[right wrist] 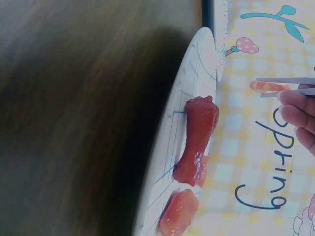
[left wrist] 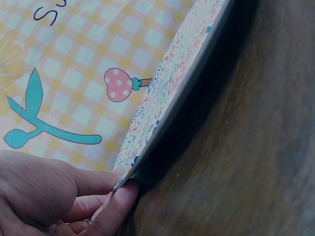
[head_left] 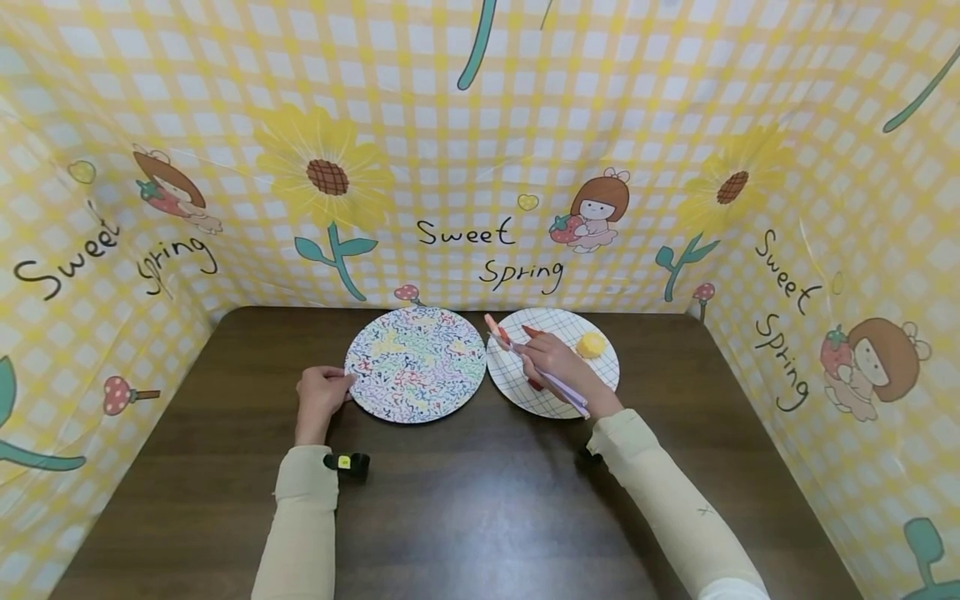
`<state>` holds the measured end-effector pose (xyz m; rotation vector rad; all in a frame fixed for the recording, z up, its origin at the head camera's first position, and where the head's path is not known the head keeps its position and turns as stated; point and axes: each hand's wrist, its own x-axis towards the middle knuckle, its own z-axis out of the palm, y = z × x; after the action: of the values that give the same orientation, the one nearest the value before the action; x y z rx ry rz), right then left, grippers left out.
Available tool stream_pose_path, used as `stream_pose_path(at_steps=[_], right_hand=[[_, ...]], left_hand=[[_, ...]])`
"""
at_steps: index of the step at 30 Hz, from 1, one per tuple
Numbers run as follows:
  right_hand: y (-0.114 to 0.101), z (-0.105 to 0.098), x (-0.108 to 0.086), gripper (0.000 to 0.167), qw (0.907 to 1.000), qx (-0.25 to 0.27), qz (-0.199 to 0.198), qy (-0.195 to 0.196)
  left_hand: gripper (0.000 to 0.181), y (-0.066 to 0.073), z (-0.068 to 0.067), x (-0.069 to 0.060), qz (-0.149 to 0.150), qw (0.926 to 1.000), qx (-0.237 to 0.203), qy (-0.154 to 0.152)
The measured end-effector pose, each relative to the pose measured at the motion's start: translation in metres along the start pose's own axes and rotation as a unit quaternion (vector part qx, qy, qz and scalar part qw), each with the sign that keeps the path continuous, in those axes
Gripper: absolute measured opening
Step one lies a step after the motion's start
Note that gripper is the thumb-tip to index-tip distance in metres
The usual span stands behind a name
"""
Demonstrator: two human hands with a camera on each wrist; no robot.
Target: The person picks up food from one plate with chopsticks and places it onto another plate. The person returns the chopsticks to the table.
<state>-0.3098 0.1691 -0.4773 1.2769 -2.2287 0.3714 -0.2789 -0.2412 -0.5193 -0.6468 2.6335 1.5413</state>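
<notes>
My left hand (head_left: 322,396) pinches the left rim of a round plate (head_left: 417,367) speckled in several colours. In the left wrist view, thumb and fingertips meet on that rim. My right hand (head_left: 561,367) holds a pair of pale purple chopsticks (head_left: 567,395) over a white plate with grid lines (head_left: 510,392). Between the chopstick tips is an orange-pink piece (right wrist: 268,86) resembling a shrimp or crab stick, raised above the plate. Below lie a dark red drumstick-shaped piece of meat (right wrist: 198,140) and a paler pink piece (right wrist: 178,212). A round yellow food piece (head_left: 591,345) sits toward the plate's right side.
Both plates stand side by side near the back edge of the dark wooden table (head_left: 450,517). Yellow checked cloth (head_left: 450,150) with printed flowers and lettering rises behind the table and along both sides.
</notes>
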Motion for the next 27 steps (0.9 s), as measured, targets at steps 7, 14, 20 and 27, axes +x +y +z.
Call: stream_pose_path(at_steps=[7, 14, 20, 27], right_hand=[[-0.007, 0.001, 0.007, 0.024, 0.9997, -0.001, -0.019, 0.016], [-0.012, 0.002, 0.015, 0.022, 0.9996, 0.018, -0.009, 0.019], [-0.018, 0.006, 0.019, 0.023, 0.9982, 0.055, 0.025, -0.009], [-0.02, 0.019, 0.025, 0.016, 0.9992, 0.038, 0.005, -0.011]], left_hand=[[0.041, 0.0, 0.0, 0.0, -0.003, 1.0, 0.006, 0.0], [0.039, 0.0, -0.001, -0.001, 0.007, 1.0, -0.006, 0.0], [0.038, 0.0, 0.0, -0.002, 0.002, 1.0, -0.008, -0.001], [0.038, 0.0, -0.001, -0.002, -0.001, 1.0, -0.01, 0.002]])
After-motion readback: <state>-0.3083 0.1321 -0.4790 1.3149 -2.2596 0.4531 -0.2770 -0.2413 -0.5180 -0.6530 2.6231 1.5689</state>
